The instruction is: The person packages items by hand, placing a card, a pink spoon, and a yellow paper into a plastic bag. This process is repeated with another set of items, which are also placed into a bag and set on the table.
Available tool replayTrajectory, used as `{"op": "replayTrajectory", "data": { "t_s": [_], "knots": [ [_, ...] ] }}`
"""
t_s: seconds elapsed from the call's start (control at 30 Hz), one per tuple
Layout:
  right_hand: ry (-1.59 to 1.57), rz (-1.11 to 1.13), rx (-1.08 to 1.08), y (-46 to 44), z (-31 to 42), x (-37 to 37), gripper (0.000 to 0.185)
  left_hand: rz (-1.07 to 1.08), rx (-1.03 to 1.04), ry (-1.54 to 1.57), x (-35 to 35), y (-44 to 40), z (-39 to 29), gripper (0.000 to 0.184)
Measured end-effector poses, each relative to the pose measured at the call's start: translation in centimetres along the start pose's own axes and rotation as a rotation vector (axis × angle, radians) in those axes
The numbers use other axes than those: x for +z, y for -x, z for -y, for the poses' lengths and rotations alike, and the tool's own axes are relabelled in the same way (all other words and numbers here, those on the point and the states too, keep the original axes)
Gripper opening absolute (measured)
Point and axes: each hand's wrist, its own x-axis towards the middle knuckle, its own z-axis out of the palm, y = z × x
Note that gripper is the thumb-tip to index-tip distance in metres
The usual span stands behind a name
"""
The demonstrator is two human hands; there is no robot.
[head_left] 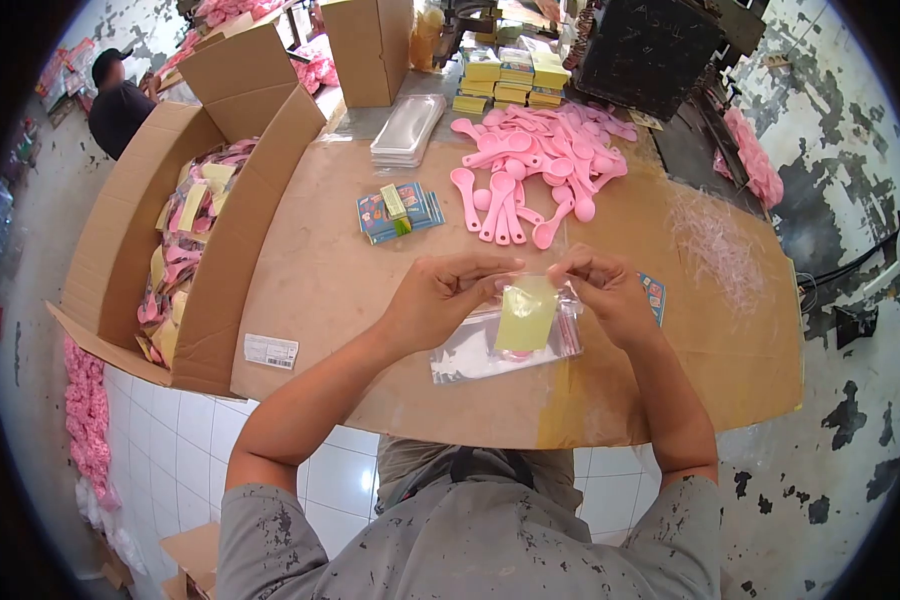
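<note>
My left hand (pixel 444 292) and my right hand (pixel 608 292) pinch the top edge of a small clear plastic bag. A pale yellow card (pixel 526 316) sits inside it, and a bit of pink shows at its lower end. Beneath, flat clear bags (pixel 464 352) lie on the cardboard-covered table (pixel 350 310). Partly hidden behind my right hand is a blue printed card (pixel 654 298). Beyond my hands lies a heap of pink measuring spoons (pixel 555 160). Blue printed cards (pixel 410 212) in a banded bundle lie to the left of the spoons.
An open carton (pixel 232 245) of packed bags stands at left. Clear bags (pixel 407 130) and yellow card stacks (pixel 510 75) lie at the back, near a black machine (pixel 650 60). Plastic strips (pixel 715 240) lie at right. Another person (pixel 120 105) is far left.
</note>
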Motion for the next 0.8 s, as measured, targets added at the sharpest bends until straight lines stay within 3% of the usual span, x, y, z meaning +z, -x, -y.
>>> {"op": "replayTrajectory", "data": {
  "t_s": [0.1, 0.3, 0.4, 0.5, 0.7, 0.8],
  "knots": [
    [0.079, 0.013, -0.002, 0.2, 0.1, -0.4, 0.017, 0.046, 0.002, -0.168, -0.8, -0.1, 0.5, 0.026],
    [0.114, 0.068, 0.015, 0.4, 0.8, -1.0, 0.018, -0.026, -0.084, 0.089, -0.4, -0.2, 0.3, 0.027],
    [0.168, 0.035, 0.023, 0.5, 1.0, -0.2, 0.016, 0.009, -0.079, -0.055, -0.3, -0.2, 0.3, 0.026],
    [0.166, 0.03, 0.038, 0.5, 0.4, -0.4, 0.014, 0.031, -0.226, -0.126, -0.3, -0.3, -0.1, 0.025],
    [0.006, -0.004, 0.049, 0.5, 0.8, 0.8, 0.034, 0.001, -0.119, -0.036, -0.6, -0.4, 1.0, 0.027],
    [0.083, 0.124, 0.113, 0.7, 0.8, 1.3, 0.042, 0.002, -0.07, 0.0, -0.9, -0.5, 0.2, 0.028]
  ]
}}
